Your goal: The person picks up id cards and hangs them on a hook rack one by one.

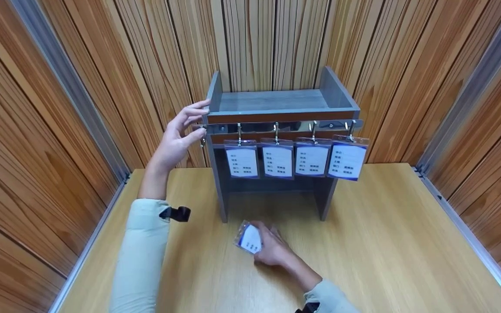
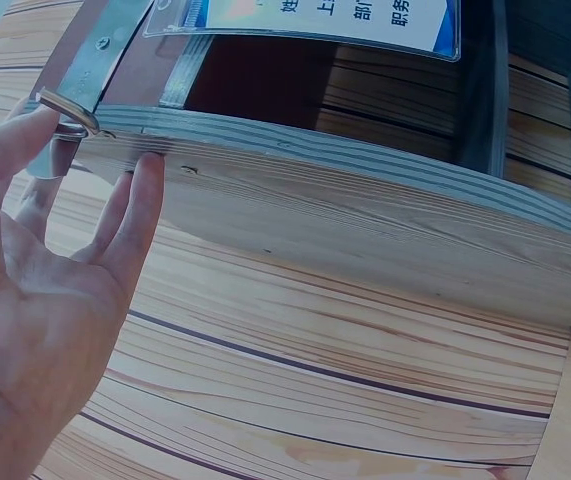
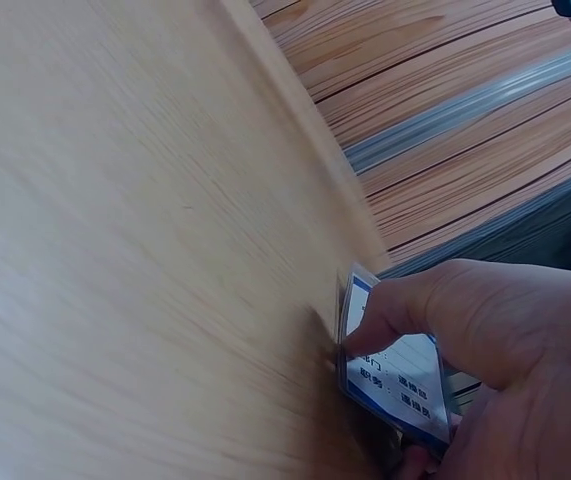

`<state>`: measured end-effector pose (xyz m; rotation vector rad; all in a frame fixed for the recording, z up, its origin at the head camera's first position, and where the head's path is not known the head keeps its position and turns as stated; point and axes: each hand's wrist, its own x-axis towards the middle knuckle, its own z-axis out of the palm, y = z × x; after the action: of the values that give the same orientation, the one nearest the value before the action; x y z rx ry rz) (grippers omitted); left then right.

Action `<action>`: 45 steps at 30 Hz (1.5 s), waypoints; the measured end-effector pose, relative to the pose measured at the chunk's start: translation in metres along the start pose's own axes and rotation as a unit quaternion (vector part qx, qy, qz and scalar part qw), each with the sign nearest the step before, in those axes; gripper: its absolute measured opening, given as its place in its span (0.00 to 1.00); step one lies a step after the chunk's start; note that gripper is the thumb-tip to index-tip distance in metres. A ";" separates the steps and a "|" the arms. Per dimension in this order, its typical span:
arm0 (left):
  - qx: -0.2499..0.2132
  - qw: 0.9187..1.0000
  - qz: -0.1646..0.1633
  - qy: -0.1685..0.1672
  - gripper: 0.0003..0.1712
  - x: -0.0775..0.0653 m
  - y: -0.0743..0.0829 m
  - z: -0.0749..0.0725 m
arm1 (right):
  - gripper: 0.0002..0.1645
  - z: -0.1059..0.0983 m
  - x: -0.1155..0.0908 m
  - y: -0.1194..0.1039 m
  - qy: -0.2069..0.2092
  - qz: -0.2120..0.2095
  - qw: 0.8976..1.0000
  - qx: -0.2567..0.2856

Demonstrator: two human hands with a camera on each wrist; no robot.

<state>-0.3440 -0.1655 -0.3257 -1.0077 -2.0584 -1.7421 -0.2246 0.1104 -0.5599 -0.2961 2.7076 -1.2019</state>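
Observation:
In the head view, my left hand (image 1: 176,138) is at the upper left corner of a small grey shelf (image 1: 272,101), with fingertips against its side panel. The left wrist view shows the thumb right at a metal hook (image 2: 69,112) on the end of the rail, its fingers fairly straight. Low over the table in front of the shelf, my right hand (image 1: 271,245) pinches a badge (image 1: 249,238) in a clear sleeve. The thumb lies across the badge's printed face in the right wrist view; the other fingers are largely hidden.
Several matching badges (image 1: 278,161) hang in a row from hooks on the metal rail (image 1: 294,126) along the shelf's front. The shelf stands on a wooden table (image 1: 407,243). Wood-panelled walls (image 1: 272,43) with metal corner strips enclose the table.

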 end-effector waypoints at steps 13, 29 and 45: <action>0.002 1.000 0.006 0.001 0.22 -0.001 0.000 0.000 | 0.50 -0.014 0.006 -0.001 0.018 -0.031 0.999 0.014; -0.008 1.000 0.005 0.002 0.21 0.000 -0.001 0.000 | 0.19 -0.023 0.007 0.000 -0.006 -0.129 0.992 -0.001; -0.001 1.000 0.005 0.001 0.22 0.001 0.000 0.000 | 0.12 -0.023 0.006 0.000 0.025 -0.168 0.984 0.049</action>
<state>-0.3450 -0.1650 -0.3248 -1.0137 -2.0479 -1.7399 -0.2360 0.1257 -0.5448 -0.7425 2.7039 -1.4381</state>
